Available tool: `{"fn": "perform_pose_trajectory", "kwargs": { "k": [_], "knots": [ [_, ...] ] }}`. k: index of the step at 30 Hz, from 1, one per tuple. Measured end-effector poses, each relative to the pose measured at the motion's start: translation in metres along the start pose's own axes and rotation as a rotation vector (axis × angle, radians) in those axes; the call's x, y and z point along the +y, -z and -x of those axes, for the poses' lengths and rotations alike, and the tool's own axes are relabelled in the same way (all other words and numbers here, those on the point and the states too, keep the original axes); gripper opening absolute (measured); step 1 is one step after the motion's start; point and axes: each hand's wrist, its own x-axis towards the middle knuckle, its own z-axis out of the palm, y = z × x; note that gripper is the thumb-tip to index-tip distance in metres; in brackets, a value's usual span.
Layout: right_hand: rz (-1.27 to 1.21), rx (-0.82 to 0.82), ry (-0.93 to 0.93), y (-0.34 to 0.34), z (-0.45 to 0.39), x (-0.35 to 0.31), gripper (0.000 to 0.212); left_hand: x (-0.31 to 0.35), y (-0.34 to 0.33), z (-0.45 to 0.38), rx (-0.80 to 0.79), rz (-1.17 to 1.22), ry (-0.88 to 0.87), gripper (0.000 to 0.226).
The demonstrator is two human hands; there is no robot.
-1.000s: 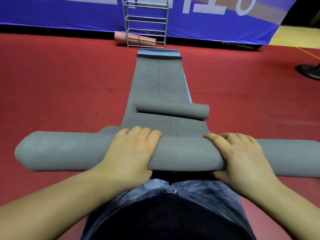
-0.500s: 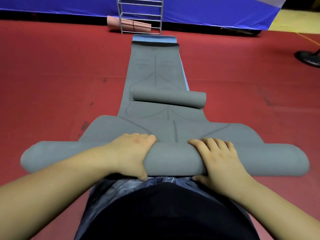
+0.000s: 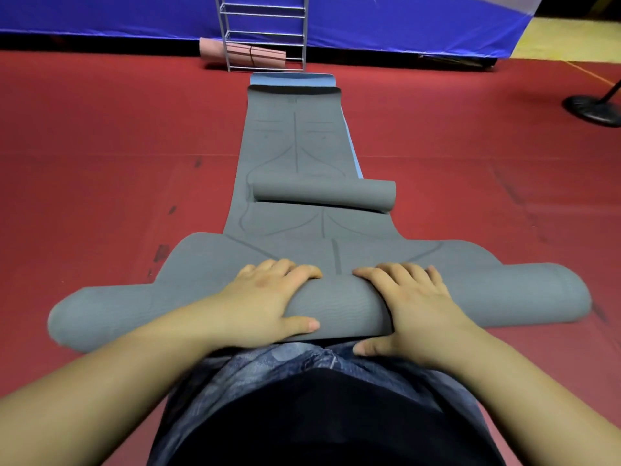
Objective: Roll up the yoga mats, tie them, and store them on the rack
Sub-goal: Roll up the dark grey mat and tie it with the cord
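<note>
Gripping the thick grey rolled end of the yoga mat (image 3: pixel 339 307) on the red floor (image 3: pixel 100 163), the left hand (image 3: pixel 265 304) and right hand (image 3: pixel 413 304) curl over its top, thumbs underneath. A smaller grey roll (image 3: pixel 322 195) lies farther along. A pink rolled mat (image 3: pixel 242 55), possibly tied, sits by the metal rack (image 3: pixel 265 31).

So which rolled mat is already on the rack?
The pink rolled mat, lying on the metal rack's bottom shelf by the blue wall; both grey rolls are on the floor mats.
</note>
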Motion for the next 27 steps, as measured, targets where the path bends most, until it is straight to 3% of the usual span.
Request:
{"fn": "perform_pose_trajectory", "kwargs": {
  "k": [4, 9, 12, 18, 22, 24, 27],
  "knots": [
    [-0.040, -0.005, -0.010, -0.005, -0.016, 0.006, 0.088, -0.005, 0.014, -0.014, -0.053, 0.100, 0.045, 0.060],
    [-0.088, -0.156, -0.001, 0.008, -0.038, 0.014, 0.086, 0.013, -0.001, -0.002, 0.206, -0.112, 0.064, 0.081],
    [-0.079, -0.194, -0.005, 0.014, -0.042, 0.011, 0.088, 0.014, -0.018, -0.003, 0.289, -0.092, 0.065, 0.076],
    [0.019, -0.091, -0.032, 0.004, -0.025, 0.006, 0.094, -0.003, -0.007, -0.016, 0.107, -0.065, 0.082, 0.093],
    [0.034, -0.046, -0.044, -0.011, -0.035, 0.007, 0.096, -0.010, 0.009, -0.035, -0.026, -0.014, 0.094, 0.060],
    [-0.011, -0.069, -0.041, -0.006, -0.046, 0.012, 0.092, -0.009, 0.014, -0.039, 0.020, -0.061, 0.102, 0.055],
    [-0.040, -0.142, -0.028, 0.004, -0.061, 0.017, 0.090, 0.003, -0.004, -0.031, 0.239, -0.163, 0.129, 0.065]
  ]
}}
